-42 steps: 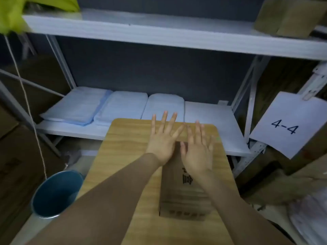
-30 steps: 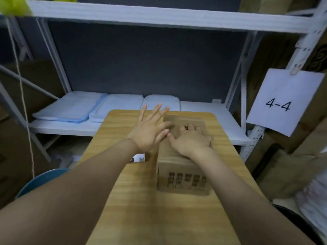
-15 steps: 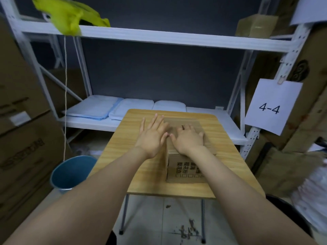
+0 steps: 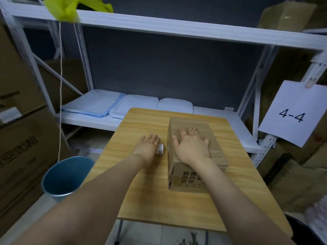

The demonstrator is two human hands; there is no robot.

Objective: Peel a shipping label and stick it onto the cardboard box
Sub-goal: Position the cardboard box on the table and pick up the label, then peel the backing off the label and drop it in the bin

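A wooden bench [image 4: 150, 191] lies under the hands. Beyond the fingertips stands a white metal shelf rack [image 4: 177, 30], its lower shelf carrying three pale blue folded pads [image 4: 127, 104] side by side. On the upper shelf, a yellow-green bag [image 4: 70, 6] drapes over the edge at far left, with a string [image 4: 61, 85] hanging from it. A blue bucket [image 4: 65, 175] sits on the floor left of the left hand. Large cardboard cartons [image 4: 19, 129] stack further left. Right of the right hand, a white sheet marked "4-4" [image 4: 293, 114] is clipped to the rack post.
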